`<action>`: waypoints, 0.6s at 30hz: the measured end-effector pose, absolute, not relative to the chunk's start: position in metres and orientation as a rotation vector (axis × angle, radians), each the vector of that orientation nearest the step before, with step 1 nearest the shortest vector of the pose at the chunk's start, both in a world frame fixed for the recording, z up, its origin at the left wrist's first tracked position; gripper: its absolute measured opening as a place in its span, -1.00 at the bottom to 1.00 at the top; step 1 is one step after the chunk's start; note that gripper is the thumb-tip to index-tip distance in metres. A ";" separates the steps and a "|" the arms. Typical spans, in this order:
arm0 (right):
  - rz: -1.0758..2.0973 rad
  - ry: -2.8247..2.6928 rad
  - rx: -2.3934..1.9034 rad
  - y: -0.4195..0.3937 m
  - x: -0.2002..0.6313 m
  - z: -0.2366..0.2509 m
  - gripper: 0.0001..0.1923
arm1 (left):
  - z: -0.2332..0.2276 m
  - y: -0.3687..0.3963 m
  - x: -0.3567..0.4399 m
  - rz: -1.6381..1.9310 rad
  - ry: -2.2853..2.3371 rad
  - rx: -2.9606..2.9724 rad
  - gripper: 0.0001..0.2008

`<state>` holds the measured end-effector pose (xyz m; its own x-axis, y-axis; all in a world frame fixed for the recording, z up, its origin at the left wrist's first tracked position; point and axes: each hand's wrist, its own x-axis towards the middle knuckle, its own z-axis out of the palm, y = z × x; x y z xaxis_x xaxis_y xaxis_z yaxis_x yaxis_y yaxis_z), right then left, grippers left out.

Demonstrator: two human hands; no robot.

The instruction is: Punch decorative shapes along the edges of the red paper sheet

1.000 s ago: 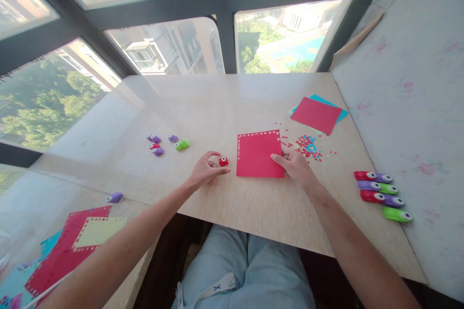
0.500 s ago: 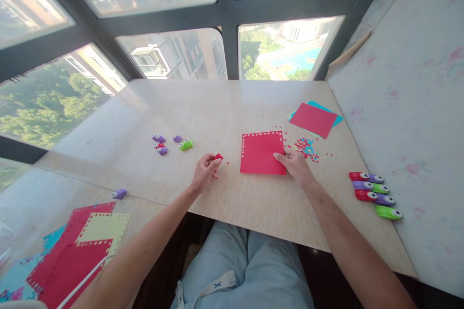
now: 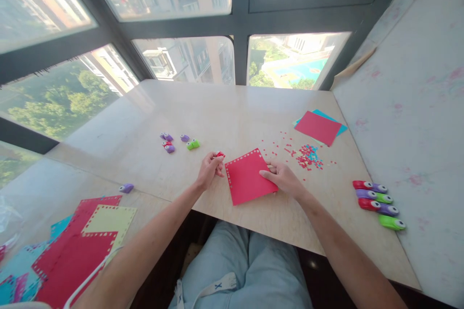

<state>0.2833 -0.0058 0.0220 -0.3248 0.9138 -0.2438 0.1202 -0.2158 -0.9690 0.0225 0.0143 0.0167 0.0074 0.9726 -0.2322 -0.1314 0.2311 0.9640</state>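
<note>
My left hand (image 3: 210,171) is closed around a small red paper punch (image 3: 220,154), mostly hidden by the fingers. My right hand (image 3: 284,178) pinches the right edge of a red sheet of paper (image 3: 248,181), thumb on top and fingers beneath. Small punched holes line the sheet's upper and left edges. The sheet is tilted, with its upper left corner close to the punch and the left fingertips. Right of the sheet lies a scatter of red and blue paper bits (image 3: 310,156).
Several small punches (image 3: 169,147) stand at left centre, and a purple one (image 3: 126,188) sits nearer. Bigger punches (image 3: 377,207) line the right wall. Coloured sheets (image 3: 318,128) lie at back right. Punched sheets (image 3: 79,246) and a white cable (image 3: 87,275) are at front left.
My right hand has drawn the red sheet left and nearer to me and turned it, bringing its corner beside the punch. More red bits show on the table. The view has shifted slightly.
</note>
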 end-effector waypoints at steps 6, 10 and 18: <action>1.149 -1.578 -1.575 -0.008 0.300 0.024 -0.46 | 0.016 0.015 0.023 1.124 1.242 0.967 -0.64; 0.959 -1.532 -1.698 -0.012 0.323 0.030 -0.43 | 0.015 0.015 0.022 1.110 1.242 0.974 -0.64; 0.537 -1.192 -1.825 -0.059 0.381 0.035 -0.41 | 0.012 0.015 0.020 1.093 1.246 1.031 -0.63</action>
